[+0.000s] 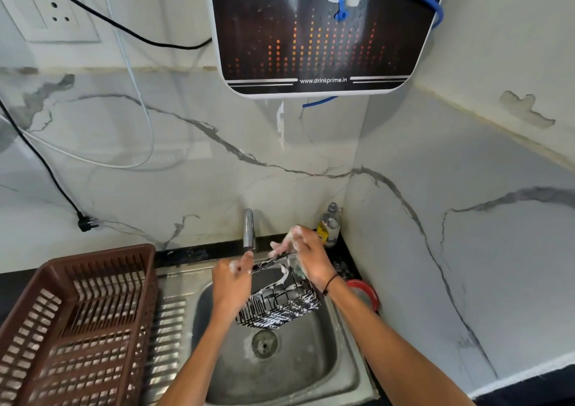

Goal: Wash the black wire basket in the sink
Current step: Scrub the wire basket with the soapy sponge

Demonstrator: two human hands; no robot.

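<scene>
Brown dish rack (77, 321) sits on the counter at left, not involved. Left hand (231, 284) pinches the near-left end of the soapy wire basket (280, 304), held in the air over the sink (323, 374), just below the tap (249, 228). Basket's long axis runs left-right, tilted, open side facing up and away. Right hand (306, 256) rests on its far-right rim, fingers foamy; exact grip unclear. Both hands equally near it. Soap bottle (329, 225) behind right.
</scene>
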